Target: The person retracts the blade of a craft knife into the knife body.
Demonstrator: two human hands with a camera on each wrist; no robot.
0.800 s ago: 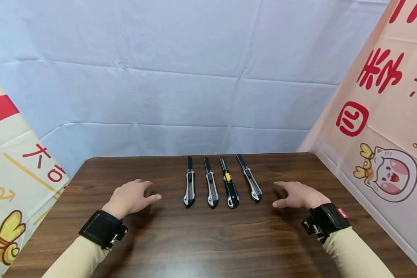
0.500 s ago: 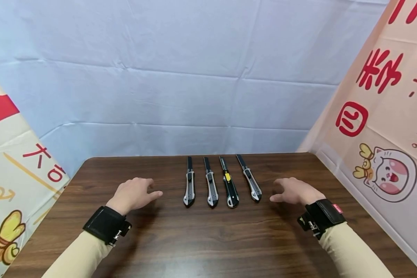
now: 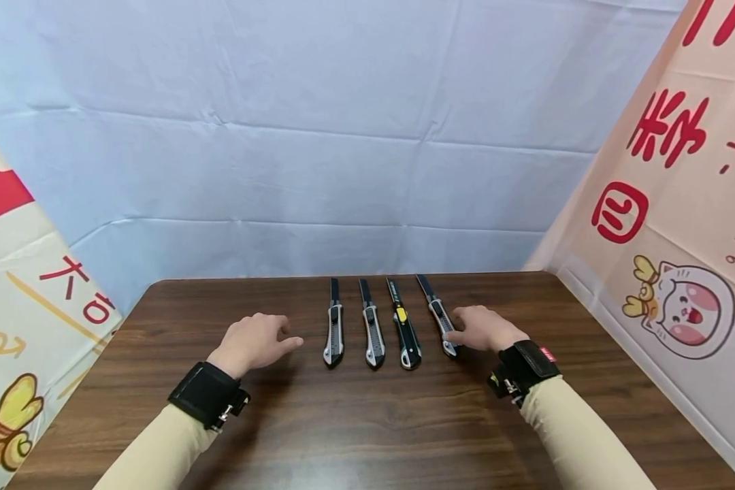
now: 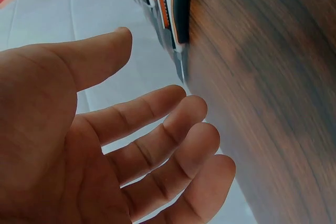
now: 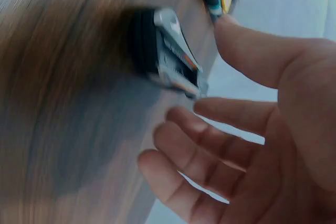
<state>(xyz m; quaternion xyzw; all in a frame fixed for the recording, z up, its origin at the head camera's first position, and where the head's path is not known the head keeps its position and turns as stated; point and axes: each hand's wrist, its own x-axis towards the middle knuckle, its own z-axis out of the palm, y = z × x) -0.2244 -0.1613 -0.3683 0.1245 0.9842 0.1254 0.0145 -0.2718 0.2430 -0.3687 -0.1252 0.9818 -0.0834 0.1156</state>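
Several utility knives lie in a row on the table, blades pointing away. The rightmost grey utility knife (image 3: 442, 318) slants a little; my right hand (image 3: 484, 328) is at it, its thumb overlapping the handle in the head view. In the right wrist view this knife (image 5: 170, 51) sits between thumb and fingers, which are spread and not closed round it. Left of it lie a black utility knife with a yellow slider (image 3: 406, 332) and two grey ones, the middle-left knife (image 3: 372, 332) and the leftmost knife (image 3: 334, 332). My left hand (image 3: 254, 342) hovers left of the row, holding nothing, fingers gently bent.
The brown wooden table (image 3: 367, 422) ends at a pale blue cloth backdrop (image 3: 318, 136). Printed cloths hang on both sides, a cream one (image 3: 24, 292) at the left and a pink one (image 3: 680, 204) at the right. Both wrists wear black straps.
My right hand has moved left, from beside the rightmost utility knife to over its handle. My left hand has shifted slightly right toward the row. The knives have stayed in place.
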